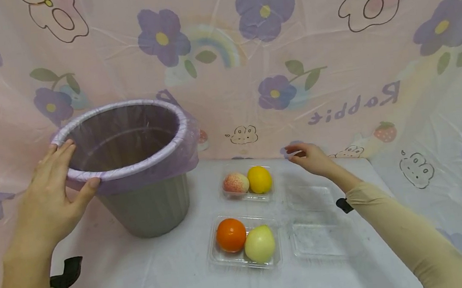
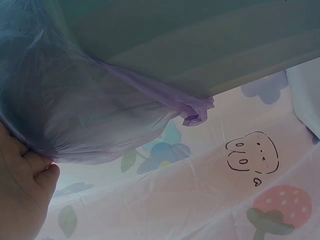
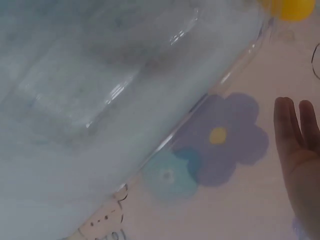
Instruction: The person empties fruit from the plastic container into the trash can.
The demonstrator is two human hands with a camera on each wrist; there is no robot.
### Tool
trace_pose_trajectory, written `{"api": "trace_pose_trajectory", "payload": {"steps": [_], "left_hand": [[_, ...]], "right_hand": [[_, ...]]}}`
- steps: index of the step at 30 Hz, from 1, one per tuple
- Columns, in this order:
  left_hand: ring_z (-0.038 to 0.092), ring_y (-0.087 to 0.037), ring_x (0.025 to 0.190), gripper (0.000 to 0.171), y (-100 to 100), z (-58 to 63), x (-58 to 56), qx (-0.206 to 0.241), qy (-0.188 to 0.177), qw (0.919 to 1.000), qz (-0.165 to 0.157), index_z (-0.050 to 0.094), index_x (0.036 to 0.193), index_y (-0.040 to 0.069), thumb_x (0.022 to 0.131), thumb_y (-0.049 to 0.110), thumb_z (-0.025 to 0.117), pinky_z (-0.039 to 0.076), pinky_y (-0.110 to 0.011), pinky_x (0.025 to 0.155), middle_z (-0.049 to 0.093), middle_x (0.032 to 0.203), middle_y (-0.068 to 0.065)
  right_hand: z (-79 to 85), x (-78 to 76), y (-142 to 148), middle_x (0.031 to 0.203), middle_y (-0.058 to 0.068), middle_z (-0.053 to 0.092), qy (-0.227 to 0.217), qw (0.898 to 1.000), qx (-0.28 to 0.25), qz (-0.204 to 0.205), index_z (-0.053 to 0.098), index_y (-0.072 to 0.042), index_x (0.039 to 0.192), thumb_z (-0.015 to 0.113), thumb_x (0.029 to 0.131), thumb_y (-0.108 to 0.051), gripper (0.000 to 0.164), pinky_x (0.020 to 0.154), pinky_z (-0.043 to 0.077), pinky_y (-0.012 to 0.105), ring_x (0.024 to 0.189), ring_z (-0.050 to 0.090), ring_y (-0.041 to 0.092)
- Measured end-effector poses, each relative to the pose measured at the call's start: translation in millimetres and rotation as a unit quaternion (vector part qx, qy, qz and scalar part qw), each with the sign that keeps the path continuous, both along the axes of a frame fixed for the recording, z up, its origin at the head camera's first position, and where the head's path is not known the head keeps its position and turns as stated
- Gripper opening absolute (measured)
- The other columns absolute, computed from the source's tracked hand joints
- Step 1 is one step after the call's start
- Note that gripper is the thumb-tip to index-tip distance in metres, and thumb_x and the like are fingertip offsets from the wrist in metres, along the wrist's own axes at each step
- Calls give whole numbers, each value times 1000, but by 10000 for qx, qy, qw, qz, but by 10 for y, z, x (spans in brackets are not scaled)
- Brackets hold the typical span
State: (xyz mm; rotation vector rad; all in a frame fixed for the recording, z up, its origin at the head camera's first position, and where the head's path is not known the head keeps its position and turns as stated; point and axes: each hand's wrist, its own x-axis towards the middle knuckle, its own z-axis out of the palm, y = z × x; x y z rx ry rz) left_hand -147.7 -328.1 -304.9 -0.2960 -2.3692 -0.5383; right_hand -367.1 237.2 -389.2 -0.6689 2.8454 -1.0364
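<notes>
A grey trash can [image 1: 148,211] stands at the left of the table, lined with a thin purple plastic bag [image 1: 189,144] folded over its rim. My left hand [image 1: 49,195] grips the rim at its near left side. The left wrist view shows the bag [image 2: 100,120] hanging loose, with a bunched corner, beside that hand [image 2: 22,187]. My right hand [image 1: 308,157] hovers near the table's back edge, holding nothing. In the right wrist view its fingers [image 3: 282,120] are extended. Close by is a clear plastic box [image 1: 309,198] lying on the table.
One clear box [image 1: 248,198] holds a peach [image 1: 236,183] and a lemon [image 1: 260,180]. A nearer box [image 1: 245,263] holds an orange [image 1: 231,235] and a pale green pear [image 1: 259,244]. Another clear box [image 1: 316,241] lies right of it. A patterned curtain [image 1: 216,93] hangs behind.
</notes>
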Motion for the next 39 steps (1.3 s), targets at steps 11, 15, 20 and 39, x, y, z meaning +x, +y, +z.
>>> {"api": "trace_pose_trajectory", "payload": {"steps": [11,15,20,39], "left_hand": [[24,-42,156,77,4,4,6,21,-8,10000,-7,37,159,1,101,42,64,11,-60,127,36,164,-24],[24,-43,156,76,1,-2,6,32,10,10000,-4,37,159,1,100,42,64,12,-60,127,36,164,-23],[25,-43,155,76,1,-9,1,49,54,10000,-34,38,159,1,101,42,64,12,-59,127,37,164,-23],[24,-42,156,78,-2,-18,-3,-20,78,10000,-7,37,159,1,101,44,64,12,-56,128,37,163,-24]], "right_hand": [[-170,-228,-407,143,26,59,-399,9974,372,468,56,2,145,61,105,-13,43,101,55,53,126,62,42],[-232,-292,-490,144,27,58,-568,9951,471,666,55,5,145,59,104,-9,43,104,53,53,127,61,43],[-310,-343,-541,140,27,61,-633,9921,548,929,57,7,142,59,103,-5,41,101,55,50,123,65,42],[-467,-429,-584,136,29,63,-1004,9900,399,905,58,4,143,57,100,6,42,84,63,40,99,73,32]]}}
